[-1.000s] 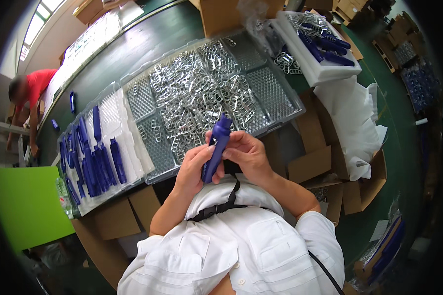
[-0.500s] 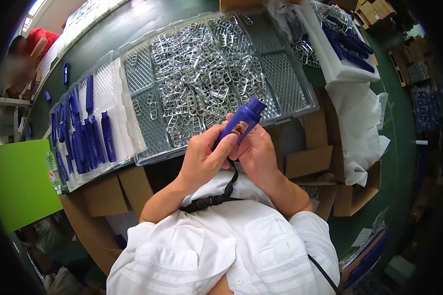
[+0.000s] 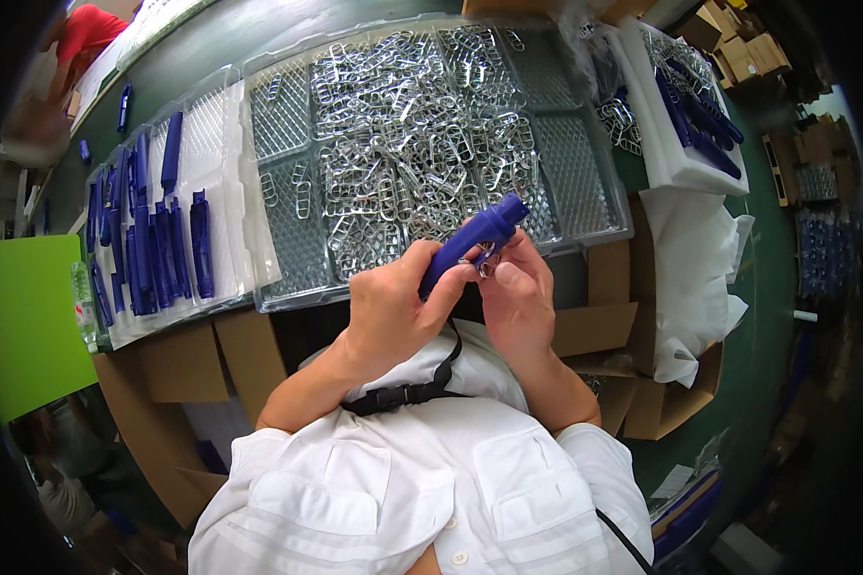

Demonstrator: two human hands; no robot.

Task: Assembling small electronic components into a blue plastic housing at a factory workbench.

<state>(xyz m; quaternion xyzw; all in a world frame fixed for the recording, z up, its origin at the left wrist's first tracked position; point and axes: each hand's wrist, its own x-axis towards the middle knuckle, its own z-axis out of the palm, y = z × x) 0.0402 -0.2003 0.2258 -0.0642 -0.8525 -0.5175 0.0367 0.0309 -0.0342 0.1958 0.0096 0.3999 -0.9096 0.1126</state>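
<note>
In my left hand (image 3: pixel 393 302) is a blue plastic tube (image 3: pixel 472 238) with a narrower stepped end, slanting up to the right over the tray's front edge. The fingers of my right hand (image 3: pixel 520 302) are closed on a small shiny metal clip (image 3: pixel 487 261) against the tube's side. Part of the clip is hidden by my fingertips. Beyond both hands lies a clear compartmented plastic tray (image 3: pixel 302 254) heaped with similar metal clips (image 3: pixel 384 144).
Several blue tubes (image 3: pixel 173 244) lie on a lined tray to the left, near a plastic bottle (image 3: pixel 84 302). A white foam box (image 3: pixel 676 172) at the right holds blue parts and clips. Open cardboard boxes (image 3: pixel 594 328) stand below the table edge. A person in red (image 3: pixel 86 34) is at far left.
My right hand has shifted a little right and its fingers have changed position, showing more of the metal clip beside the tube. The view has shifted slightly.
</note>
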